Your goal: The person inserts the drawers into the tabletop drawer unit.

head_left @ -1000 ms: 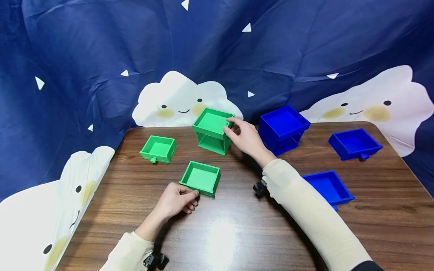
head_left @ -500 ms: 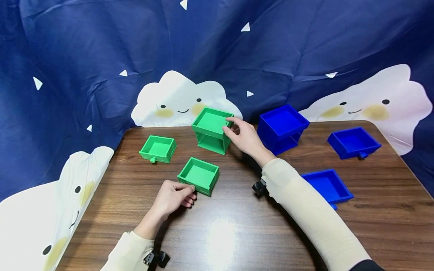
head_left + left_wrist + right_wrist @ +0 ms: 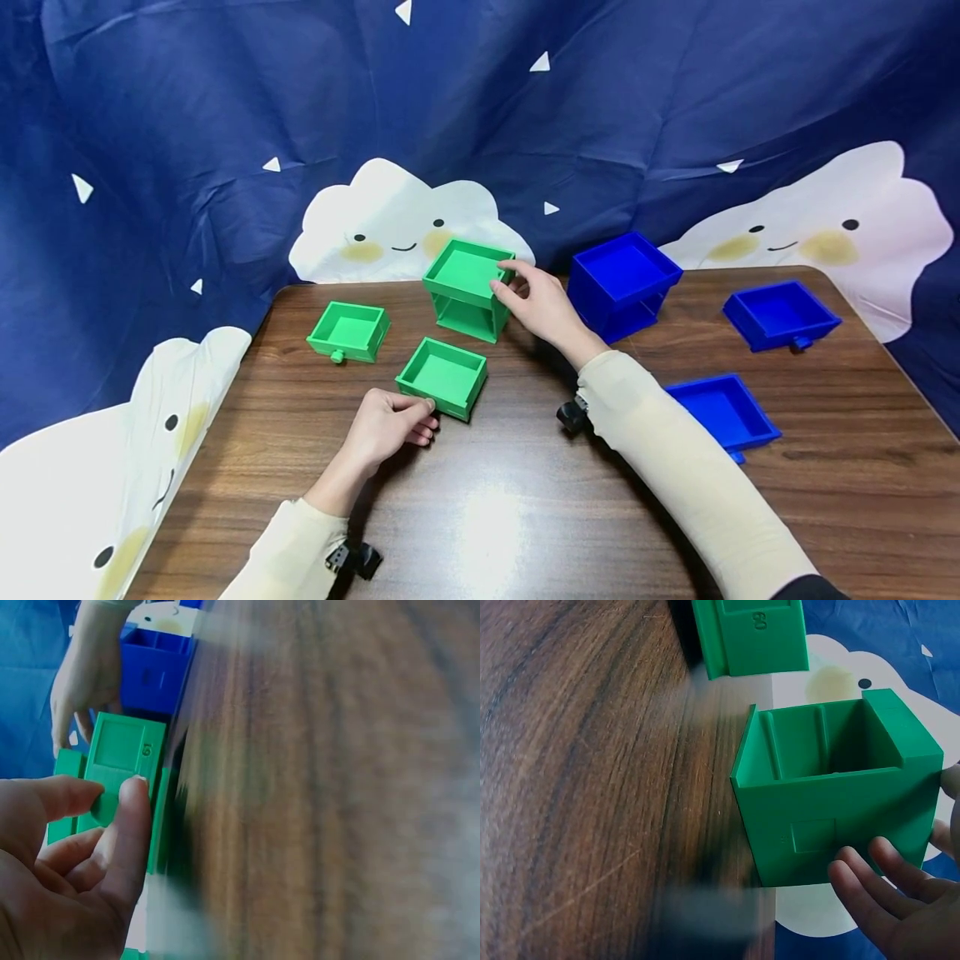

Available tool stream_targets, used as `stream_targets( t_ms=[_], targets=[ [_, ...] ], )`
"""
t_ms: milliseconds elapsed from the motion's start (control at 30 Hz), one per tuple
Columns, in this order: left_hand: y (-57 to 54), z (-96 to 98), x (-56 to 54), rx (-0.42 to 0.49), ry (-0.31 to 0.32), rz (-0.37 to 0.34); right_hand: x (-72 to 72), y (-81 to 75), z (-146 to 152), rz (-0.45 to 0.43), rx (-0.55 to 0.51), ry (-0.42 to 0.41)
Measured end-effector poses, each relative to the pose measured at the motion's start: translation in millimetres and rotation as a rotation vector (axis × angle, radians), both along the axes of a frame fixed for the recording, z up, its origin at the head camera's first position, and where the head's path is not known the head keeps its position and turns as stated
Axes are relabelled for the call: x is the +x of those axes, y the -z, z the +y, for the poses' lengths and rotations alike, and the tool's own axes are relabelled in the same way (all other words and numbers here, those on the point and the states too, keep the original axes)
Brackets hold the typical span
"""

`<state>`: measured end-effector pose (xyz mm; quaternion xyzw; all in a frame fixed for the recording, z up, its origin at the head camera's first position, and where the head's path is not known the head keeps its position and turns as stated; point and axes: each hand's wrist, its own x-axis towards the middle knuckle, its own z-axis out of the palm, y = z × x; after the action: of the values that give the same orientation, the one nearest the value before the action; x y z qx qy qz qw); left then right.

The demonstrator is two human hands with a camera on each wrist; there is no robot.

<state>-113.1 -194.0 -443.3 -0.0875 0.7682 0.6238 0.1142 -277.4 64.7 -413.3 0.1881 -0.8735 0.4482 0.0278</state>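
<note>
My left hand (image 3: 382, 427) pinches a small green drawer (image 3: 441, 375) at its front, over the middle of the table. In the left wrist view, thumb and forefinger close around the round knob (image 3: 106, 805) on the drawer's front panel. Behind it stands a green drawer cabinet (image 3: 463, 273), its front opening facing me. My right hand (image 3: 546, 308) holds this cabinet at its upper right side, thumb and forefinger at the top rim. The right wrist view shows several fingertips (image 3: 881, 847) on the cabinet's side wall.
Another green drawer (image 3: 351, 327) lies to the left, knob toward me. A blue drawer cabinet (image 3: 628, 271) stands right of the green one. One blue drawer (image 3: 783, 312) lies at the far right; another blue drawer (image 3: 727, 408) is partly behind my right sleeve. A cloud-patterned cloth (image 3: 450, 100) hangs behind the table.
My left hand has moved the green drawer away from me, toward the green cabinet. The right hand keeps its place at the cabinet.
</note>
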Motion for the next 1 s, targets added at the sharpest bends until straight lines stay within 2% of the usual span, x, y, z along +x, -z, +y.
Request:
stream_targets(
  t_ms=[767,1000],
  targets=[
    [1.2,6.4,-32.5,0.016,-0.029,0.022,-0.2,-0.1,0,-0.015,-0.027,-0.001],
    [2.2,6.4,-37.6,0.03,-0.027,0.005,-0.1,-0.2,0,-0.011,-0.028,0.0]
  ],
)
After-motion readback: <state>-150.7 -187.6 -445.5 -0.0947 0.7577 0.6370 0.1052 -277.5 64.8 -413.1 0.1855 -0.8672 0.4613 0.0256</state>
